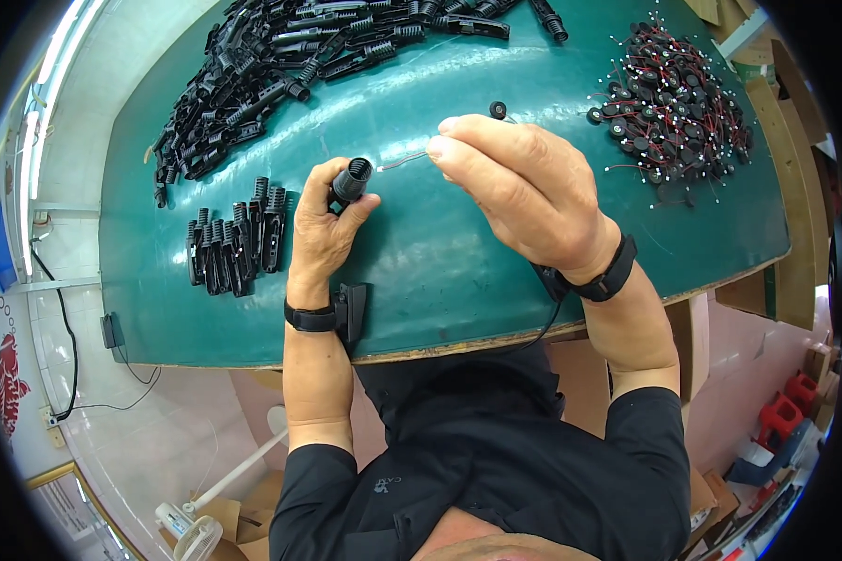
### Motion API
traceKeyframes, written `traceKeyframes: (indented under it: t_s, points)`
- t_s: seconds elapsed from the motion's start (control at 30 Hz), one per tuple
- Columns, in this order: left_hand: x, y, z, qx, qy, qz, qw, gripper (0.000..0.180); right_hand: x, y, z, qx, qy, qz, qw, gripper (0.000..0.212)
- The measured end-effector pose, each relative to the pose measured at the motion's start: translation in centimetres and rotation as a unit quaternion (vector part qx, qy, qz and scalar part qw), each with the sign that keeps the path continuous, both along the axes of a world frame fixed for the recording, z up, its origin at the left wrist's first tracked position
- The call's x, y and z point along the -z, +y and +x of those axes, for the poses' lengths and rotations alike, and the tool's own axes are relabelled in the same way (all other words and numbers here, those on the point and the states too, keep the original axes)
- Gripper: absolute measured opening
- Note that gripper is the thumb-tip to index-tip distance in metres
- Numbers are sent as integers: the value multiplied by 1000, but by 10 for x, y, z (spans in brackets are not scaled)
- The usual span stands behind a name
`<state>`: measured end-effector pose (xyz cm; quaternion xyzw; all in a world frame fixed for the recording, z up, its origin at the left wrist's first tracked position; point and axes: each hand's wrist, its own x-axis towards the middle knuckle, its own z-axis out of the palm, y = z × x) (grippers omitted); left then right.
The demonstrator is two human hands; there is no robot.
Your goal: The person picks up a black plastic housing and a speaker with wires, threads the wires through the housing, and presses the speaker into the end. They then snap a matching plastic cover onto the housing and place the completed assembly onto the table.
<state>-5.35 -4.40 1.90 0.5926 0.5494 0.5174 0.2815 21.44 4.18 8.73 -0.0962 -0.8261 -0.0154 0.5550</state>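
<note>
My left hand [322, 222] is closed around a black plastic housing [354, 179], whose ribbed, round open end points up and toward the right. My right hand [524, 182] pinches a thin red and dark wire [404, 162] between thumb and fingertips. The wire's small white connector [381, 168] hangs close beside the housing's mouth, apart from it as far as I can see. Just beyond my right fingers shows a small round black part [498, 110]; whether it joins this wire is hidden by the hand.
Several black housings [233, 245] lie side by side left of my left hand. A large heap of similar housings [281, 56] covers the far left of the green table [421, 271]. At the far right is a pile of round black parts with red wires [674, 107].
</note>
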Motion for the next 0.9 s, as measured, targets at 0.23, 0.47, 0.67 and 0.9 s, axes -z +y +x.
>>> traceKeyframes:
  t_s: [0.23,0.47,0.67,0.9]
  points:
    - [4,12,-2,19,69,65,995,46,4,-4,-2,-29,23,18,999,33]
    - [3,14,4,31,53,77,995,48,15,-9,-9,-66,35,26,997,33]
    - [4,17,7,44,31,87,995,49,23,-15,-14,-90,39,12,995,32]
    - [3,21,8,33,48,118,991,49,28,-15,-15,-87,28,-11,996,33]
